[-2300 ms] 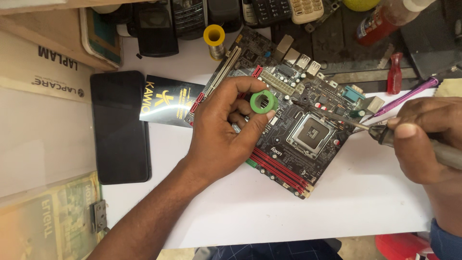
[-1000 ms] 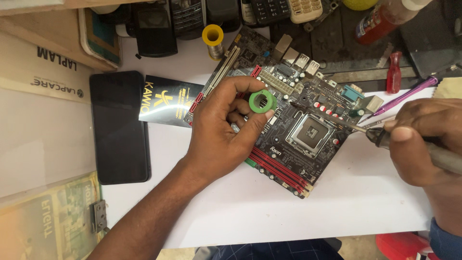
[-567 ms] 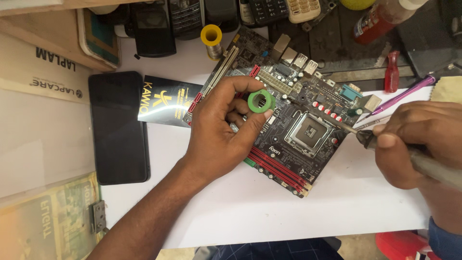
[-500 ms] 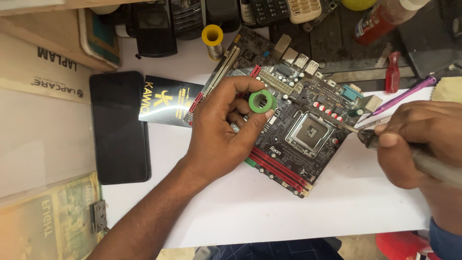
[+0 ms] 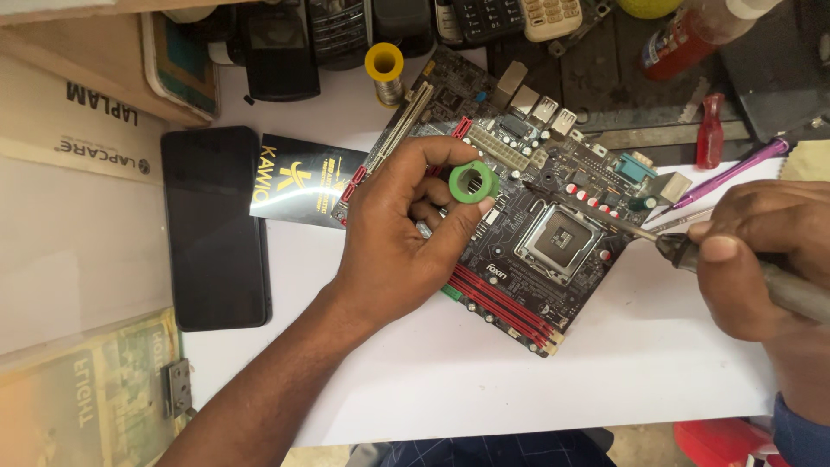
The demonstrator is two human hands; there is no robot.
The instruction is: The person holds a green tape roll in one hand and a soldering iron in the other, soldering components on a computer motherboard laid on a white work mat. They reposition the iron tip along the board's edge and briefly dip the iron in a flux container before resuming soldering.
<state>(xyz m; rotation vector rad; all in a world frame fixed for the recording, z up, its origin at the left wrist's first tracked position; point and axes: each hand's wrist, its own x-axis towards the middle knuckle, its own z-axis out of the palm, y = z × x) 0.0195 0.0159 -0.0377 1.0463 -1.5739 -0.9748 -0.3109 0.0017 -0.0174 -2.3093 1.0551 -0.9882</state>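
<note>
The left hand (image 5: 406,233) reaches in from the near left, forearm bare and stretched diagonally, fingers curled, with thumb and forefinger pinched together at the far right of the fist. The right hand (image 5: 761,259) enters from the right edge, knuckles up, fingers wrapped tight in a pen-like grip, thumb (image 5: 718,251) pressed forward, a blue sleeve at its wrist.

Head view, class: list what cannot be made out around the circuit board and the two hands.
- Circuit board: its left part is hidden under the left hand.
- Soldering iron: its handle is wrapped by the right hand and cut off by the right edge.
- Green spool: what is wound on it is too small to tell.
</note>
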